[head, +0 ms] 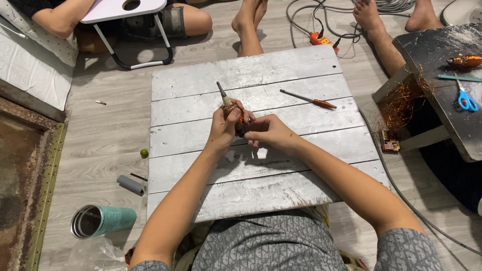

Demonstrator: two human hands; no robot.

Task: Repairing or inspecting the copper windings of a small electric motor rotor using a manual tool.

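Over the middle of the grey-white plank board, the left hand is clenching a copper-wound motor rotor, shaft pointing far-left; the right hand is pinching its near end.

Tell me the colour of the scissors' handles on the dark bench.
Blue, seen in the head view: the scissors lie on the dark bench at right.

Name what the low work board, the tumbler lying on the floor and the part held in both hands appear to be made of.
Work board: wood planks painted white, worn; seams and bare patches show.
Tumbler: probably metal, shiny rim, teal coating.
Held part: apparently copper wire windings, orange sheen, gripped by left hand and right hand.
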